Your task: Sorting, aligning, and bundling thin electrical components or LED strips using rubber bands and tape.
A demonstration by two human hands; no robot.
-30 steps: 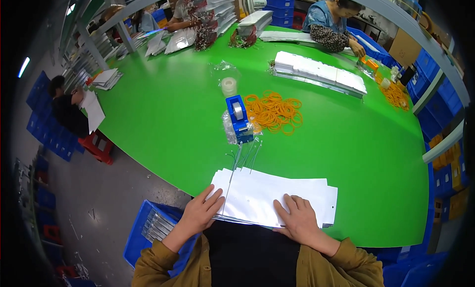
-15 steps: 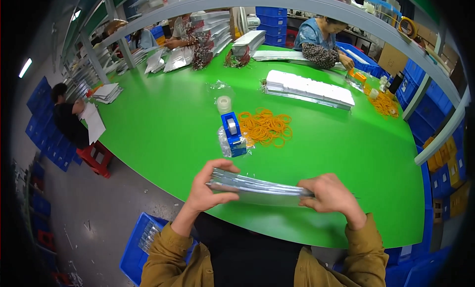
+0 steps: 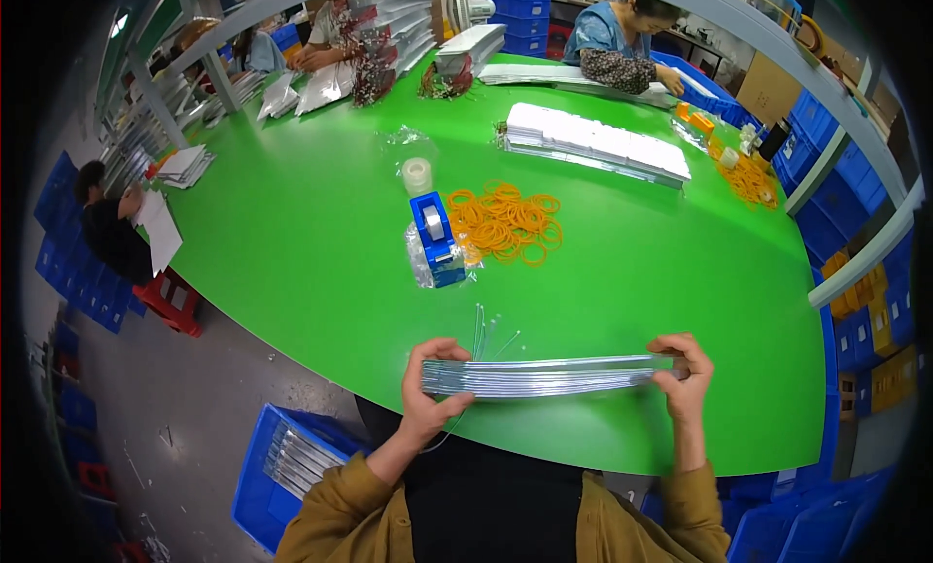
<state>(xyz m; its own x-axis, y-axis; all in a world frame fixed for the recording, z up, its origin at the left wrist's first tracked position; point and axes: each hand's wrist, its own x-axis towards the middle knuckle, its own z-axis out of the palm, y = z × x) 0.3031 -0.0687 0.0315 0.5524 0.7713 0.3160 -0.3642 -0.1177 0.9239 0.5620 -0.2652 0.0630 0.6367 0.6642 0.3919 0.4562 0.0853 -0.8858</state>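
A stack of long, thin silvery panels [image 3: 544, 379] is held edge-up above the near side of the green table, spanning both hands. My left hand [image 3: 428, 396] grips its left end, fingers behind and thumb in front. At the other end my right hand [image 3: 688, 378] pinches the stack between curled fingers and thumb. Thin pale wires [image 3: 478, 332] stick out behind the left end, and one strand hangs below my left hand. Farther off lie a blue tape dispenser [image 3: 437, 247], a pile of orange rubber bands [image 3: 507, 225] and a clear tape roll [image 3: 417, 177].
A bundle of white panels [image 3: 598, 147] lies across the far table [image 3: 321, 272]. At lower left stands a blue bin [image 3: 255, 480] holding silvery strips. Co-workers sit at the far and left edges, one near a red stool [image 3: 170, 301]. A grey frame [image 3: 865, 257] rises at right.
The stack has turned edge-up and levelled, its panel edges now showing. My right hand has shifted right and changed its grip. Wires behind the left end have come into sight.
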